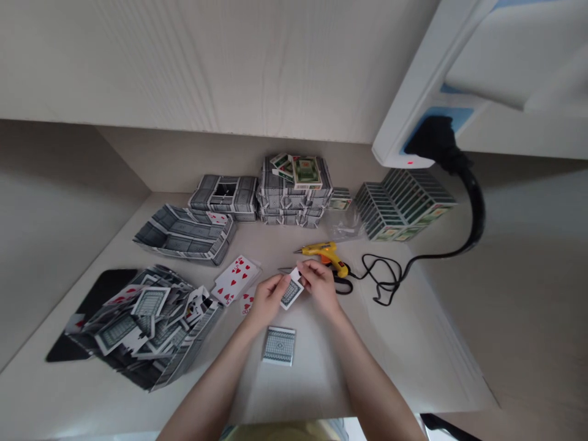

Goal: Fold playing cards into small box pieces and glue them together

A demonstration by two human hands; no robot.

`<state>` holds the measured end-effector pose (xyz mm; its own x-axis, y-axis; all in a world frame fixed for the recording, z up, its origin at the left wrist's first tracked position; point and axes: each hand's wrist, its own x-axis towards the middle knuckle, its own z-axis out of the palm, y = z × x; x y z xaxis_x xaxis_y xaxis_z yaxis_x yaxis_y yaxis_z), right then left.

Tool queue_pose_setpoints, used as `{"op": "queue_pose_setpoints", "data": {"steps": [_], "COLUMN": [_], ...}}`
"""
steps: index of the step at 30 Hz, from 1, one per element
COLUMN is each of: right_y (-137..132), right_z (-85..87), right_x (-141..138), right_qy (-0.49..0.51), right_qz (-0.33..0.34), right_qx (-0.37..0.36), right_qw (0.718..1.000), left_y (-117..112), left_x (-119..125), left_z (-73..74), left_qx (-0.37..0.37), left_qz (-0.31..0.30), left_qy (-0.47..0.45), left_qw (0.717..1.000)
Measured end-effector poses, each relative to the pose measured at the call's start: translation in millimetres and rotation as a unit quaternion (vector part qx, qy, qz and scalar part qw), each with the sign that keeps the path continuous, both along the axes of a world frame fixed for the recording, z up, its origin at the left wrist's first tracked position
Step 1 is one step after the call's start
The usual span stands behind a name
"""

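Observation:
Both hands meet over the middle of the white table (404, 343). My left hand (265, 300) and my right hand (319, 286) pinch one folded playing card (291, 292) between them, its patterned back up. Each hand's fingers are closed on the card's edges. A small stack of face-down cards (278, 345) lies just below my hands, between my forearms. Red heart cards (235, 278) lie face up to the left of my left hand.
A yellow glue gun (323, 252) with a black cord (390, 278) lies just behind my right hand. A heap of folded cards (151, 321) sits at the left on a black mat (98, 294). Card-built blocks (294, 196) and boxed decks (404, 205) line the back wall.

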<state>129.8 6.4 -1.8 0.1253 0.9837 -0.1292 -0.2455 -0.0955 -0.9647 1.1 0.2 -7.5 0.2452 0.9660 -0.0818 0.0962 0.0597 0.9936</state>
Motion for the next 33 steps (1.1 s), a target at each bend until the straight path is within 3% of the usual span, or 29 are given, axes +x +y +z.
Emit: {"op": "queue_pose_setpoints", "data": {"steps": [11, 16, 22, 33], "right_y": [-1.7, -0.7, -0.4, 0.8], "right_z": [3.3, 5.4, 6.1, 14.4], "right_x": [-0.7, 1.8, 3.6, 15.6], "right_qy": [-0.002, -0.009, -0.004, -0.028], "right_qz": [0.032, 0.030, 0.002, -0.059], "right_qx": [-0.012, -0.012, 0.000, 0.033], "right_qw": [0.999, 0.999, 1.000, 0.997], "left_y": [-1.9, -1.3, -0.6, -2.3], "left_x": [-4.2, -2.0, -1.3, -4.5], "left_z": [5.0, 4.5, 3.0, 5.4], "left_qx": [0.056, 0.038, 0.007, 0.006], "left_qz": [-0.014, -0.016, 0.002, -0.048], "left_qy": [0.052, 0.041, 0.008, 0.007], "left_qw": [0.997, 0.998, 1.000, 0.999]}}
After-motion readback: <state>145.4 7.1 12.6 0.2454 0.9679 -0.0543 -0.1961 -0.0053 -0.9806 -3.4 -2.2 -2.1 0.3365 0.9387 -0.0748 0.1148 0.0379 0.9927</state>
